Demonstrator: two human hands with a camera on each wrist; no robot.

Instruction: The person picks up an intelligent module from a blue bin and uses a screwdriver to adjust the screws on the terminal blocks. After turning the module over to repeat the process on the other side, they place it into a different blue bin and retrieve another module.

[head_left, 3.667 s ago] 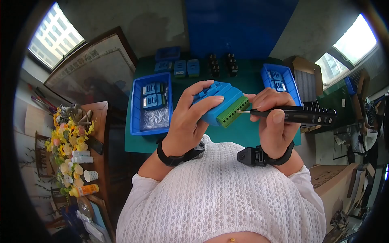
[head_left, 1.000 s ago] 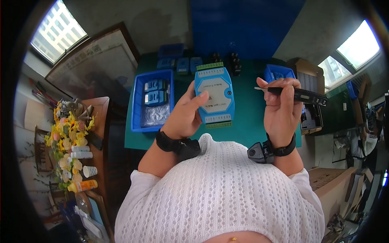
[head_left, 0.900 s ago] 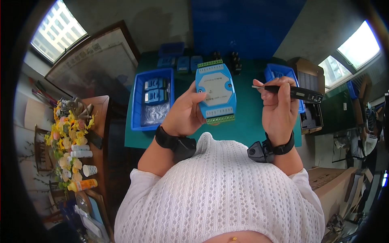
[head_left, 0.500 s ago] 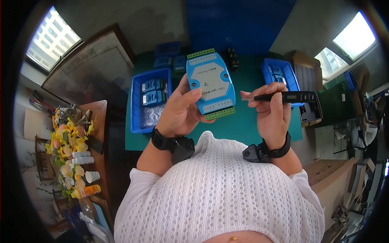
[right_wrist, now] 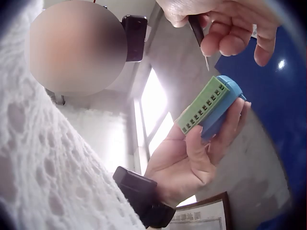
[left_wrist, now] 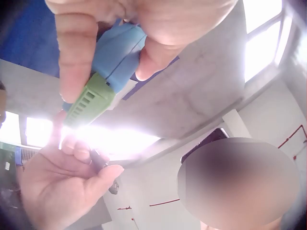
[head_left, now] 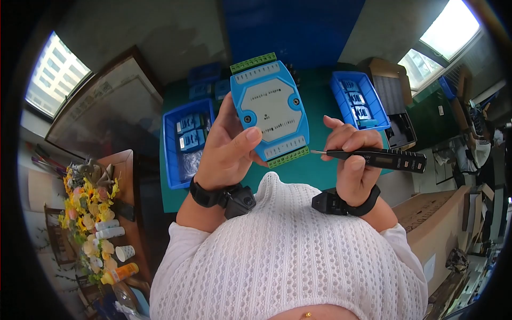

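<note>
My left hand [head_left: 224, 144] grips a blue module [head_left: 272, 109] by its left side, thumb on the pale label face. Green terminal blocks line its two ends; the lower terminal block [head_left: 288, 157] faces my right hand. In the right wrist view a row of square openings shows along the terminal block [right_wrist: 204, 108]. My right hand [head_left: 349, 178] pinches a black voltage tester pen [head_left: 394, 160] with a small display and buttons. Its bare metal tip [head_left: 318, 152] points left, close beside the lower corner of the module. The right wrist view shows a gap between tip and block.
A blue bin [head_left: 172, 154] with modules and clear plastic bags stands left on the green table [head_left: 314, 125]. Another blue bin [head_left: 365, 101] holding several modules is at the right, beside an open cardboard box [head_left: 392, 96]. A wooden side table [head_left: 124, 170] with flowers stands left.
Earlier the tester tip was at the terminal block; then the module was turned label face up and the tester drawn away. Now the tester is tilted and its tip is nearer the block again.
</note>
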